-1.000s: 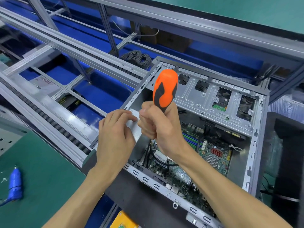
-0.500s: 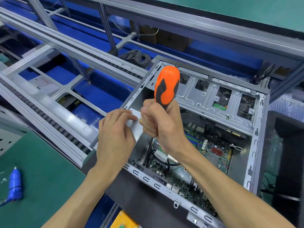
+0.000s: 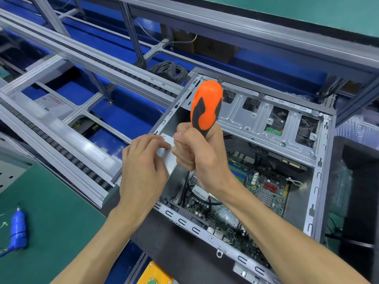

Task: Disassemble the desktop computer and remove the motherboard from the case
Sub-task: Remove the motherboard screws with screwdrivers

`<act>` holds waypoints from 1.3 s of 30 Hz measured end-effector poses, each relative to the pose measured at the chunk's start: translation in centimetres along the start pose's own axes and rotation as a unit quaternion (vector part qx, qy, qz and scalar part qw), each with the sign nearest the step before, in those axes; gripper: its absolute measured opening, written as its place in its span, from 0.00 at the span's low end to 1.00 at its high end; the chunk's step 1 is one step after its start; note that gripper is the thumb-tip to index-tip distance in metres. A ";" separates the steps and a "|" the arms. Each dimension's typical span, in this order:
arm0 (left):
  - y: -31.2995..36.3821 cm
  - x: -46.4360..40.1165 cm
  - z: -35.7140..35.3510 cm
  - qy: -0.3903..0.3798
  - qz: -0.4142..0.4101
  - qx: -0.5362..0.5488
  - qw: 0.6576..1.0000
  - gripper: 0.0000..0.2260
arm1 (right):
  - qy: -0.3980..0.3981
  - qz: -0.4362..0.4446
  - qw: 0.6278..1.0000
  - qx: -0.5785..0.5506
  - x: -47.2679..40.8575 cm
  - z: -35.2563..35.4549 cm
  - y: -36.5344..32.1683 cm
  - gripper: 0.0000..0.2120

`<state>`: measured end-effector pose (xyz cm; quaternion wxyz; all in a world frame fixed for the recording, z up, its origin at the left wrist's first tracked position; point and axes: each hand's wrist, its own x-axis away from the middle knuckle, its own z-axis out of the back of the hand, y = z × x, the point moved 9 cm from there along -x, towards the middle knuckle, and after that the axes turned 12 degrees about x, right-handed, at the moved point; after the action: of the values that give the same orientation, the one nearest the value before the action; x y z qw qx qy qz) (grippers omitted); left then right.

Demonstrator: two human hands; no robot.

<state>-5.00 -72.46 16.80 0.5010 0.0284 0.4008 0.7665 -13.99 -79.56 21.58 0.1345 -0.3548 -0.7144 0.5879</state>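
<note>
While right hand (image 3: pixel 196 152) grips screwdriver (image 3: pixel 206 107), motherboard (image 3: pixel 264 191) below

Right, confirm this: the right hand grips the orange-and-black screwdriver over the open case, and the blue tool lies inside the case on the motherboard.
Not quite. The head view shows the blue tool on the green mat left of the case, not on the motherboard. The right hand does grip the screwdriver.

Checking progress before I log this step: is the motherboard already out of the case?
No. The green motherboard lies inside the open case, below the right hand gripping the orange screwdriver.
</note>
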 end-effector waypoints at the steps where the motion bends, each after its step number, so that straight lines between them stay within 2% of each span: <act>1: 0.0 0.0 0.0 0.000 0.000 0.000 1.000 0.17 | -0.001 0.002 1.000 -0.004 0.0 0.0 0.0 0.17; 39: 0.1 -0.1 0.1 0.007 -0.010 0.009 1.000 0.16 | -0.014 0.004 1.000 0.001 0.0 -0.2 0.1 0.17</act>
<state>-5.03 -72.48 16.95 0.5055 0.0234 0.4110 0.7583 -13.80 -79.39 21.51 0.1218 -0.3494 -0.7144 0.5938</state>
